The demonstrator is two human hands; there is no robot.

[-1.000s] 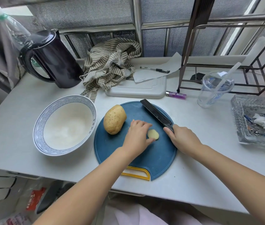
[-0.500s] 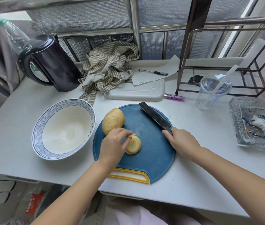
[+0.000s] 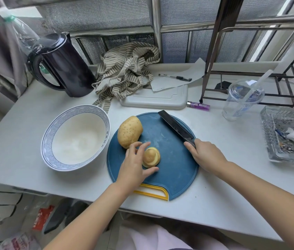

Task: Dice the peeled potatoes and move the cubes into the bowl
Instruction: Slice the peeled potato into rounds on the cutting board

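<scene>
Both hands are over the blue cutting board (image 3: 175,170). The left hand (image 3: 131,163) curls thumb and fingers round a cut potato piece (image 3: 151,156), and the right hand (image 3: 206,156) grips the knife (image 3: 176,128), whose blade lies on the board. A whole potato (image 3: 130,131) lies just behind the piece, and the bowl (image 3: 81,109) stands left on the worktop (image 3: 232,177).

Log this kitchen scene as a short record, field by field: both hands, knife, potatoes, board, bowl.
left hand: thumb and forefinger curl round the cut potato piece
right hand: grips the knife by its handle
knife blade: over the far right part of the cutting board, tip pointing away from the person
whole potato: uncut, on the board's left part
cut potato piece: near the board's middle, in front of the whole potato
bowl: left of the board, no cubes in it
progress: no cubes visible yet
</scene>
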